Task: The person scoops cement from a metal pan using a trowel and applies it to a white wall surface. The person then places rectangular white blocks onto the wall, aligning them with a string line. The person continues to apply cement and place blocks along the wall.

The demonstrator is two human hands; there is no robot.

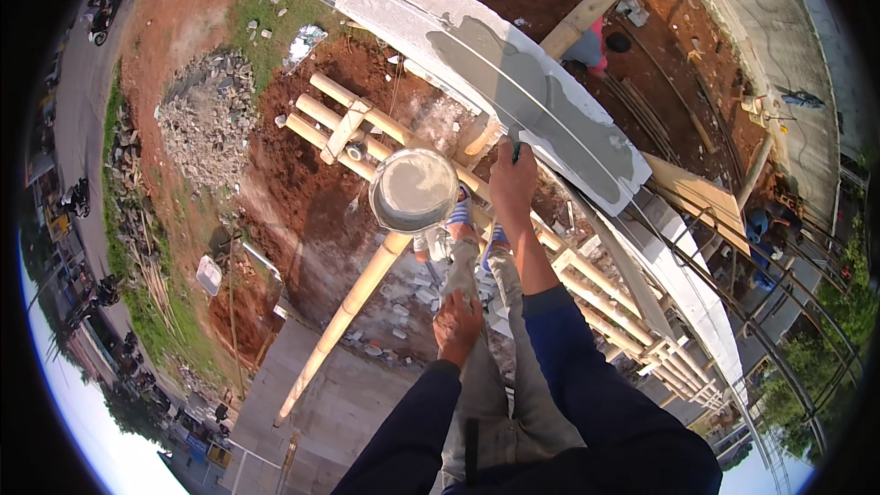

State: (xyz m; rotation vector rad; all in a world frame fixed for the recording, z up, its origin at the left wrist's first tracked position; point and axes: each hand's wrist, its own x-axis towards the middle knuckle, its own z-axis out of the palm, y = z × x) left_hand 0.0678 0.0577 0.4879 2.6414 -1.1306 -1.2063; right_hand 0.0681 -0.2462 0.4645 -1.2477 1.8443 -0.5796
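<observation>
At the near edge of the white wall (390,5), trowel (517,135) aimed outward

Its long axis runs across the wall, blade at the grey mortar (596,142), handle gripped by the right hand (513,181). The left hand (458,324) (curled; whether empty, I cannot tell) is above the trousers (479,380).

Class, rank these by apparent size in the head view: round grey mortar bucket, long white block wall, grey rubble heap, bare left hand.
Largest to smallest:
1. Long white block wall
2. Grey rubble heap
3. Round grey mortar bucket
4. Bare left hand
</observation>
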